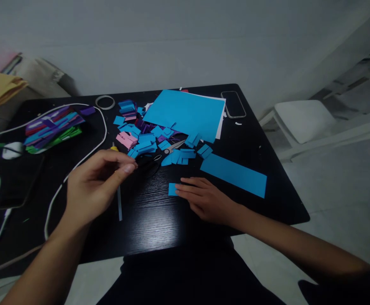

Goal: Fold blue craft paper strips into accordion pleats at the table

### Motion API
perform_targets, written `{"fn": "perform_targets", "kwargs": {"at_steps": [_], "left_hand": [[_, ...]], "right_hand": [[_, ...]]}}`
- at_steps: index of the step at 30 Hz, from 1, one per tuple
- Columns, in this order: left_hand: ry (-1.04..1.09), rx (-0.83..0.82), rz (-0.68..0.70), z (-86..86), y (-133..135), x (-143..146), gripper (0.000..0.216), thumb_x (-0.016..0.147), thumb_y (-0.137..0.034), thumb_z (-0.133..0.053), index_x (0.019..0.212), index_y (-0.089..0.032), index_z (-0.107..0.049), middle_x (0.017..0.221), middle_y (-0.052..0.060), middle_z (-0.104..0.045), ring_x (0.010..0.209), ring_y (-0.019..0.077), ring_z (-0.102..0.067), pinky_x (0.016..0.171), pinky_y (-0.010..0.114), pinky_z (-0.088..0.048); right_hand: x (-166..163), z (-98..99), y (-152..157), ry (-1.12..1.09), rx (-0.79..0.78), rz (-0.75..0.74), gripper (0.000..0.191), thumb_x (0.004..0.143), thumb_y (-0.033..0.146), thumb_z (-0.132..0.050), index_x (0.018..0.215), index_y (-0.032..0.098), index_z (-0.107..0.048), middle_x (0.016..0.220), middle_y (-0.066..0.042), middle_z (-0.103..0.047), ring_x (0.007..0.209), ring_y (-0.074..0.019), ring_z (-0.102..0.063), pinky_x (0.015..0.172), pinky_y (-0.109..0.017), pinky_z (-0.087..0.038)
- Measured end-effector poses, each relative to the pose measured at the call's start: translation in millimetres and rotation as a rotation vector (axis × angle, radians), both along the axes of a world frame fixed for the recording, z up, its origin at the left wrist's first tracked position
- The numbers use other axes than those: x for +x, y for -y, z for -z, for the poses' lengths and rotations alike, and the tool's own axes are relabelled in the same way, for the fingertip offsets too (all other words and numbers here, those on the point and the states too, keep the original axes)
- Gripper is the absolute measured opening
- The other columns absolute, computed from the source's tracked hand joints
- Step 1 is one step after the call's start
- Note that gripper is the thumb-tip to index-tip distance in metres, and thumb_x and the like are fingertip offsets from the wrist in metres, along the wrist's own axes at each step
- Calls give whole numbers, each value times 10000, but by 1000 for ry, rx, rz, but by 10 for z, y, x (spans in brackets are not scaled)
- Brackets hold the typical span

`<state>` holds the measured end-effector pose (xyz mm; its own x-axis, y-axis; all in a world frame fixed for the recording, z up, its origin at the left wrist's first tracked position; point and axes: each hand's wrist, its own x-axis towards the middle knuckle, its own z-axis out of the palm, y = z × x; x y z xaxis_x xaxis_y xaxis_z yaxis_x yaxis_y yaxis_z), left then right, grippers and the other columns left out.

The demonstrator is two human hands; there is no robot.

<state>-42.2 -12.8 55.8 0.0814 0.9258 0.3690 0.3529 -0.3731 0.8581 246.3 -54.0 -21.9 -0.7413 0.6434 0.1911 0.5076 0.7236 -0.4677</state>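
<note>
Scissors (pixel 174 147): metal-bladed, laid as landmark.
Slip (pixel 172 189): small blue paper, set nearside of scissors; held down, presumably against sliding.
Right hand (pixel 208 199): fingers extended, rested flat over slip, unclenched.
Left hand (pixel 96 182): curled left of scissors, thumb and forefinger pinched; whether anything is gripped cannot be told.
Strip (pixel 236 174): smooth, rectangular, placed right of scissors, apparently for easy reach.
Pieces (pixel 145 144): creased, mostly blue, heaped around scissors.

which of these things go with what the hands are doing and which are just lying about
Likely part of the job:
- blue slip, under the right hand
- blue strip
- blue sheet
- cut pieces
- scissors

Probably just lying about:
- phone, far right corner
- mouse
- white cable
</note>
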Motion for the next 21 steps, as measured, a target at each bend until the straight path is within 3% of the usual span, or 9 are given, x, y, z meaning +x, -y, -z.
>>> {"fn": "perform_targets", "kwargs": {"at_steps": [5, 10, 14, 17, 21], "left_hand": [[35, 75, -2, -27, 4, 46, 161, 741, -72, -852, 789, -197, -762, 798, -2, -768, 774, 159, -731, 748, 287, -577], [38, 119, -41, 15, -25, 41, 212, 681, -97, -899, 791, -200, -750, 736, -33, -720, 681, 119, -663, 645, 245, -535], [-45, 101, -131, 61, -7, 40, 176, 759, -180, -876, 916, -229, -813, 811, -21, -778, 711, 111, -709, 675, 218, -551], [-57, 62, -115, 59, 21, 53, 147, 878, -197, -780, 1017, -229, -809, 842, -7, -780, 755, 111, -726, 739, 223, -561], [-10, 47, -27, 40, 43, 46, 181, 984, -208, -638, 1136, -193, -734, 699, -34, -647, 620, 84, -611, 614, 213, -484]], "right_hand": [[2, 6, 1, 4, 4, 5, 496, 978, 82, -513, 1456, 201, -569, 1511, -66, -588, 1473, -250, -460, 1165, -489, -465], [-1, 23, 2, 4, 0, 3, 472, 979, 80, -505, 1437, 162, -581, 1512, -69, -587, 1473, -252, -457, 1173, -482, -455], [-2, 44, 4, 15, -2, 1, 471, 987, 91, -501, 1449, 157, -567, 1519, -77, -579, 1475, -251, -452, 1175, -493, -450], [-4, 48, 6, 21, -2, 5, 465, 990, 96, -500, 1445, 157, -570, 1523, -69, -576, 1479, -250, -446, 1184, -485, -441], [-10, 41, 5, 27, -9, 3, 478, 981, 88, -497, 1448, 161, -567, 1529, -62, -570, 1480, -245, -445, 1184, -484, -440]]}}
